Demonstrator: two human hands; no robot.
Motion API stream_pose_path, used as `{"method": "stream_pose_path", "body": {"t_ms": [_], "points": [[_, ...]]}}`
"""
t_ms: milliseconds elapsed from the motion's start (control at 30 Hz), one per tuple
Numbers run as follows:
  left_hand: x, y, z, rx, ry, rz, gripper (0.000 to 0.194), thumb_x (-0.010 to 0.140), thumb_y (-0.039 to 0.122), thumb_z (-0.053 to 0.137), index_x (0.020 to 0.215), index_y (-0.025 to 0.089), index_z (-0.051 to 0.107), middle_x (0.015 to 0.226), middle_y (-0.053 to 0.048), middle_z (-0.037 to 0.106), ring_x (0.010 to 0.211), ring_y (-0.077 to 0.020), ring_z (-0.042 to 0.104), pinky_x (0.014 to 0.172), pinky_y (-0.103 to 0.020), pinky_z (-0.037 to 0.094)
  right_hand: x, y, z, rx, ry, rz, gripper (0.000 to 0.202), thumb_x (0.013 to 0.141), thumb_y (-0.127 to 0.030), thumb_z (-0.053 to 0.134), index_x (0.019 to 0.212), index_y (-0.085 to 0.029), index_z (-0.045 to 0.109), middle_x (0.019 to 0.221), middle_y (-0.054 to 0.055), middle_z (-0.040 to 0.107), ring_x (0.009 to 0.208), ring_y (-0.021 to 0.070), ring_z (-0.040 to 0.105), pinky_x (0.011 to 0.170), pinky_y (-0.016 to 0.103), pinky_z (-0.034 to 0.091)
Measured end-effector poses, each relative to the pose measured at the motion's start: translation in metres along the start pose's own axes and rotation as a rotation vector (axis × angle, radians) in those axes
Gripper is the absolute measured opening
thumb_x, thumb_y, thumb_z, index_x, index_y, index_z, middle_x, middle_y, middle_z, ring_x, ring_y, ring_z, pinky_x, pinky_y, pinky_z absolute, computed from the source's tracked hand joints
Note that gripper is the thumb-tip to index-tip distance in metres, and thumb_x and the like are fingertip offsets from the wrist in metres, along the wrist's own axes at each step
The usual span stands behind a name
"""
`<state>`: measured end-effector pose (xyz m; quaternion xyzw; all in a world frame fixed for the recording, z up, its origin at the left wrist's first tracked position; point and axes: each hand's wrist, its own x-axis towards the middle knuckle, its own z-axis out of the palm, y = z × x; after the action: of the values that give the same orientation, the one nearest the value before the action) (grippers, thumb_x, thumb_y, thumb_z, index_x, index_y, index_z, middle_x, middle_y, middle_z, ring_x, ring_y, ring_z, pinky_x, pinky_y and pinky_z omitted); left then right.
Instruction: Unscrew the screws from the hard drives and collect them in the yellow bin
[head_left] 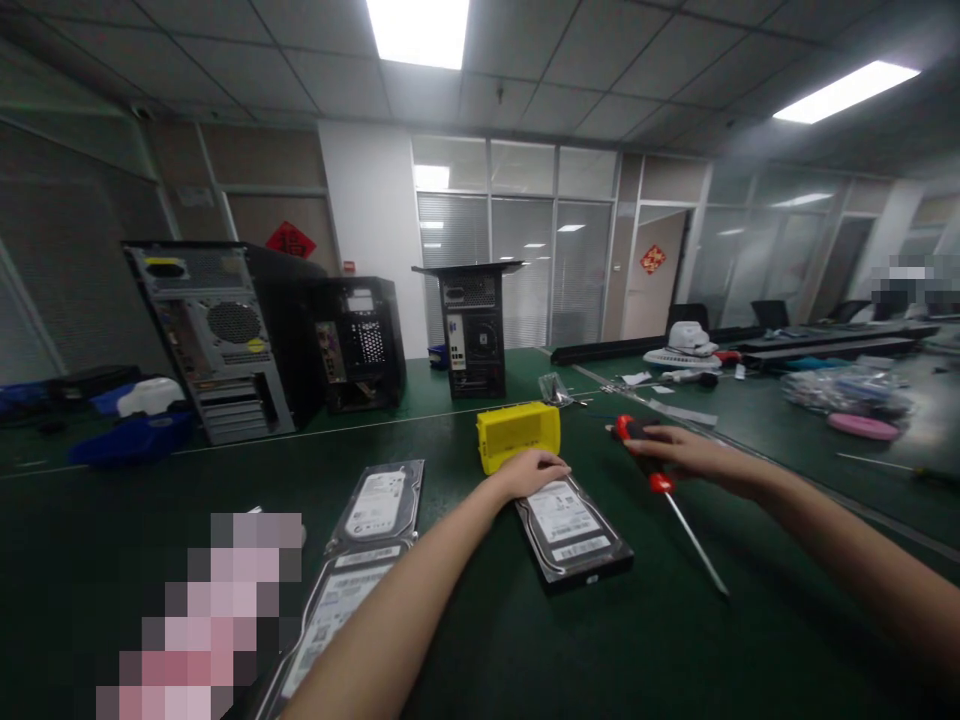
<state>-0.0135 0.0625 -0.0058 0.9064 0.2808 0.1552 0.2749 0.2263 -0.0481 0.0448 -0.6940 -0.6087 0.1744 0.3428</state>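
Observation:
My left hand (531, 472) rests on the far end of a hard drive (568, 525) lying label up on the green table, its fingers close together over the drive's edge. Just behind that hand a yellow box (517, 435) lies with its open side toward me. My right hand (664, 447) is wrapped round the handle of a red and black screwdriver (661, 484), whose shaft points down toward me, right of the drive. Two more hard drives (379, 502) (330, 610) lie left of my left forearm, which partly covers the nearer one.
Computer cases (225, 340) (364, 345) (474, 335) stand along the back left and middle. A blue tray (131, 438) sits far left. Plastic bags (847, 388), a pink roll (864, 427) and another screwdriver (885, 464) lie at the right. A blurred patch hides the lower left.

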Motion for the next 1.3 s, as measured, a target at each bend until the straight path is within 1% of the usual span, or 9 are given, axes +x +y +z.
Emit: {"method": "stream_pose_path", "body": {"t_ms": [67, 167, 300, 367, 500, 567, 900, 1100, 1300], "points": [[0.002, -0.001, -0.002, -0.032, -0.035, 0.023, 0.037, 0.09, 0.038, 0.048, 0.113, 0.016, 0.066, 0.116, -0.006, 0.067, 0.105, -0.018, 0.061, 0.093, -0.027, 0.045, 0.014, -0.021, -0.004, 0.184, 0.035, -0.043, 0.049, 0.08, -0.053, 0.054, 0.112, -0.016, 0.059, 0.101, 0.013, 0.068, 0.087, 0.0217, 0.068, 0.066, 0.029, 0.057], [0.004, -0.002, -0.006, -0.066, -0.081, 0.054, 0.034, 0.091, 0.034, 0.049, 0.114, 0.017, 0.065, 0.118, -0.005, 0.066, 0.109, -0.0164, 0.06, 0.096, -0.026, 0.043, 0.037, -0.05, -0.006, 0.394, 0.186, -0.126, 0.058, 0.087, -0.045, 0.048, 0.137, -0.022, 0.031, 0.118, 0.011, 0.061, 0.104, 0.0209, 0.063, 0.076, 0.031, 0.057], [0.005, -0.005, -0.009, -0.09, -0.118, 0.073, 0.033, 0.091, 0.032, 0.05, 0.116, 0.017, 0.064, 0.121, -0.005, 0.065, 0.113, -0.0157, 0.058, 0.1, -0.026, 0.04, 0.057, -0.076, -0.001, 0.57, 0.3, -0.234, 0.068, 0.089, -0.038, 0.046, 0.144, -0.03, 0.007, 0.126, 0.011, 0.056, 0.116, 0.0205, 0.057, 0.081, 0.032, 0.056], [0.005, -0.005, -0.009, -0.103, -0.129, 0.077, 0.032, 0.091, 0.032, 0.05, 0.116, 0.018, 0.064, 0.121, -0.004, 0.065, 0.113, -0.0151, 0.058, 0.1, -0.026, 0.041, 0.061, -0.082, 0.003, 0.626, 0.267, -0.258, 0.069, 0.088, -0.037, 0.048, 0.144, -0.031, 0.009, 0.123, 0.01, 0.058, 0.113, 0.0202, 0.059, 0.083, 0.034, 0.055], [0.004, -0.005, -0.007, -0.124, -0.13, 0.07, 0.031, 0.09, 0.031, 0.05, 0.116, 0.02, 0.064, 0.122, -0.002, 0.064, 0.113, -0.0148, 0.058, 0.101, -0.027, 0.04, 0.06, -0.082, 0.01, 0.67, 0.133, -0.251, 0.068, 0.078, -0.037, 0.062, 0.137, -0.027, 0.03, 0.11, 0.008, 0.065, 0.105, 0.0227, 0.063, 0.081, 0.036, 0.055], [0.004, -0.005, -0.007, -0.134, -0.124, 0.063, 0.032, 0.09, 0.031, 0.05, 0.117, 0.02, 0.064, 0.124, -0.003, 0.063, 0.115, -0.0151, 0.057, 0.102, -0.027, 0.04, 0.058, -0.079, 0.013, 0.673, 0.107, -0.237, 0.068, 0.074, -0.036, 0.066, 0.134, -0.026, 0.035, 0.107, 0.008, 0.066, 0.103, 0.0229, 0.063, 0.08, 0.037, 0.055], [0.003, -0.004, -0.008, -0.181, -0.135, 0.043, 0.032, 0.09, 0.03, 0.05, 0.116, 0.019, 0.064, 0.124, -0.003, 0.063, 0.115, -0.0157, 0.056, 0.102, -0.026, 0.038, 0.057, -0.077, 0.015, 0.72, 0.14, -0.286, 0.068, 0.074, -0.035, 0.066, 0.133, -0.028, 0.032, 0.107, 0.006, 0.064, 0.108, 0.0217, 0.06, 0.085, 0.038, 0.052], [0.005, -0.009, -0.008, -0.245, -0.175, -0.009, 0.035, 0.09, 0.024, 0.046, 0.12, 0.016, 0.062, 0.125, -0.006, 0.062, 0.114, -0.0162, 0.057, 0.101, -0.027, 0.04, 0.055, -0.078, 0.02, 0.73, 0.133, -0.313, 0.07, 0.073, -0.036, 0.066, 0.133, -0.028, 0.03, 0.109, 0.006, 0.063, 0.102, 0.0207, 0.063, 0.086, 0.038, 0.053], [0.004, -0.013, -0.007, -0.31, -0.187, -0.042, 0.036, 0.088, 0.021, 0.046, 0.12, 0.02, 0.062, 0.125, -0.003, 0.062, 0.113, -0.017, 0.056, 0.101, -0.03, 0.039, 0.05, -0.08, 0.02, 0.724, 0.131, -0.32, 0.069, 0.072, -0.034, 0.067, 0.132, -0.026, 0.034, 0.108, 0.008, 0.063, 0.103, 0.023, 0.062, 0.085, 0.04, 0.052]]}}
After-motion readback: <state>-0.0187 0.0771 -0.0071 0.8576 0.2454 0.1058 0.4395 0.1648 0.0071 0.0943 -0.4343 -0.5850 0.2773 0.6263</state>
